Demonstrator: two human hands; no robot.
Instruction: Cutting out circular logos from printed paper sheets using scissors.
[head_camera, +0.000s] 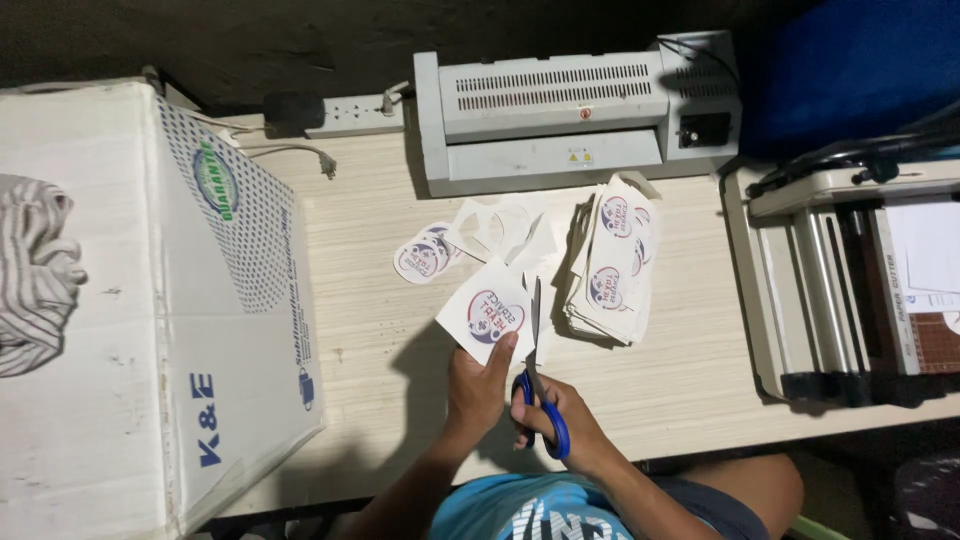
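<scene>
Sheet (487, 310), gripped by the left hand (478, 385), meets scissors (537, 385) clasped in the right hand (555, 415); cut rounds (422, 256) lie left of the uncut stack (608, 265).

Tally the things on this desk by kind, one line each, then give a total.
Scissors, blue-handled, in the right hand: 1
Printed sheet held by the left hand: 1
Stack of printed sheets: 1
Pile of cut round stickers: 1
Laminator: 1
Paper cutter: 1
Cardboard box: 1
Power strip: 1
Total: 8
</scene>
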